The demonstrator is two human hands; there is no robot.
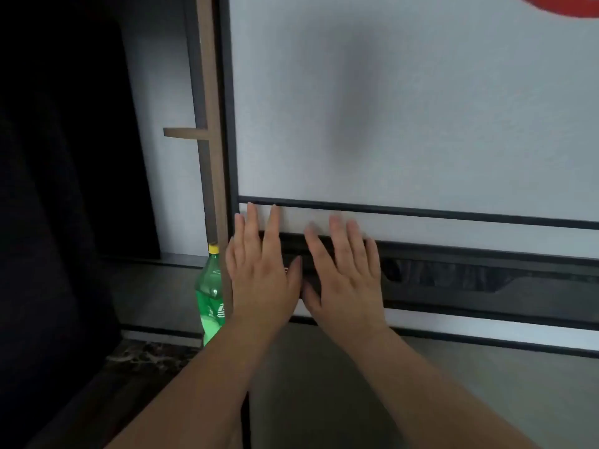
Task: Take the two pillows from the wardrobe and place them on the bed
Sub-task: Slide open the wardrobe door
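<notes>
A white wardrobe door (389,108) with dark frame strips fills the view. My left hand (259,270) lies flat against its lower left part, fingers spread, close to the door's left edge. My right hand (343,273) lies flat beside it, over a dark horizontal band (486,273) across the door. Neither hand holds anything. No pillow and no bed are in view; the inside of the wardrobe is hidden behind the door.
A green plastic bottle (210,293) with a yellow cap stands on the floor just left of the door's edge. A brown wooden post (210,157) with a short crossbar runs up beside the door. A dark curtain or furniture (58,189) fills the left side.
</notes>
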